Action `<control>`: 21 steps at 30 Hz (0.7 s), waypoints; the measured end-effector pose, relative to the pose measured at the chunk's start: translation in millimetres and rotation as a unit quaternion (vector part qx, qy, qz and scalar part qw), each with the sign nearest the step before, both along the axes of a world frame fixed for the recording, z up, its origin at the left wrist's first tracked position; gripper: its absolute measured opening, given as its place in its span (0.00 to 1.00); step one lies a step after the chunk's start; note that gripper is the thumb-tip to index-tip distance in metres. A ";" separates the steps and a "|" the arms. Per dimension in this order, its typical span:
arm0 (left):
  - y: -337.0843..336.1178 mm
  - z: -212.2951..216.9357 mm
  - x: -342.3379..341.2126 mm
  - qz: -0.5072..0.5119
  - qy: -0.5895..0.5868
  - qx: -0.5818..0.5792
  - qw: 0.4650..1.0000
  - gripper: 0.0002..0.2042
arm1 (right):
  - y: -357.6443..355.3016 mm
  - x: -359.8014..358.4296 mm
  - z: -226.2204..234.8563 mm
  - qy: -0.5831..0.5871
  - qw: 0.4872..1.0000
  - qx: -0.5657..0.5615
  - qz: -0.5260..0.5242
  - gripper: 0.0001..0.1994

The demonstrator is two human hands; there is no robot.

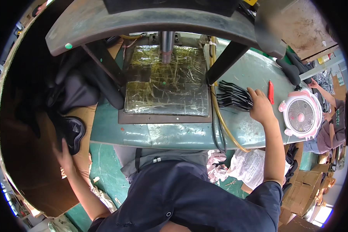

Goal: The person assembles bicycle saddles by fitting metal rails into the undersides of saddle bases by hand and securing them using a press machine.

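Rods (234, 96), black, thin and bent in shallow waves, lie bunched side by side on the table (154, 135), just left of the right hand (260, 106). Its fingers curl over their near ends; whether they grip cannot be told. Saddle (74, 135), glossy black with a rounded, moulded rim, sits just ahead of the left hand (63, 154), whose blurred fingers look spread and loose; contact is unclear. Around those fingers curves the matte brown cardboard of a carton (34, 174). Left of the right fingers, beyond the rods, runs a smooth yellow hose (224, 125), then a flat plate (166, 92) under shiny, creased film. Right of them lie a slim red knife (271, 92) and, farther off, a pink-and-white fan (301, 116) with a round grille.
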State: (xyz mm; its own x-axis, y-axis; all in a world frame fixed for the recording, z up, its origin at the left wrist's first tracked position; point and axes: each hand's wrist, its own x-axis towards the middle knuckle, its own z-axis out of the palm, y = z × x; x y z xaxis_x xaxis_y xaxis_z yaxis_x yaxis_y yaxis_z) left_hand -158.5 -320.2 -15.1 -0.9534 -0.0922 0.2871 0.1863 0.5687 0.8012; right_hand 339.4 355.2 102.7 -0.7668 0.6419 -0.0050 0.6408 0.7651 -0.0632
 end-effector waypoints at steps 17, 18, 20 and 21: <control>257.7 106.3 98.0 -0.668 0.083 -0.016 0.740 0.21 | -157.9 -37.2 14.6 0.363 0.884 -0.288 0.069 0.32; 289.8 107.6 99.4 -0.703 0.098 -0.026 0.704 0.20 | -168.6 -55.3 20.2 0.353 0.885 -0.290 0.095 0.34; 332.5 102.8 106.1 -0.697 0.143 -0.025 0.702 0.16 | -183.1 -80.1 23.4 0.343 0.888 -0.272 0.144 0.39; 337.7 98.6 112.1 -0.678 0.121 -0.010 0.725 0.16 | -186.8 -83.7 19.4 0.336 0.893 -0.245 0.172 0.39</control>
